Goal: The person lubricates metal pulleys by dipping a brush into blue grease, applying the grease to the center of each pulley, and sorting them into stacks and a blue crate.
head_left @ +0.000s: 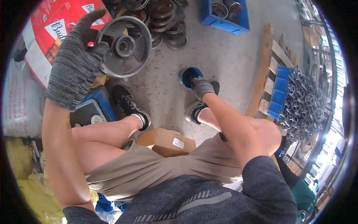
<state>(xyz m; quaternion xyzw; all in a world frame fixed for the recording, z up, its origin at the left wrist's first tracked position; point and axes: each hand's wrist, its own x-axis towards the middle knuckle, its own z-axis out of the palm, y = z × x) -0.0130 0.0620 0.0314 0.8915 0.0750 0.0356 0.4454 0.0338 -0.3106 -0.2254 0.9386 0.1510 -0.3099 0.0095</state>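
A round grey metal pulley wheel (pixel 125 46) with a central hub and spokes is held up in the air at the upper left, above the concrete floor (pixel 223 56). The left hand (pixel 76 61), in a grey knitted glove, grips it by the rim, fingers curled over the top edge and thumb against the near face, so the hand is closed firmly on the wheel. The right hand (pixel 202 87), gloved the same way, reaches down to a small blue round container (pixel 189 75) on the floor just beside the right shoe (pixel 195 108); its fingers rest on the container's rim, but whether they clasp it cannot be told.

Behind the raised wheel lies a heap of similar dark wheels (pixel 164 20), and further right a blue crate (pixel 225 16) holds more. A red and white cardboard box (pixel 52 22) stands behind the left hand. Under the left forearm sits a blue scale (pixel 93 112), next to the left shoe (pixel 130 104). A brown cardboard box (pixel 167 142) lies between the knees. At the right, a wooden pallet (pixel 266 71) carries a blue bin (pixel 281 93) beside a pile of small metal castings (pixel 304 100)
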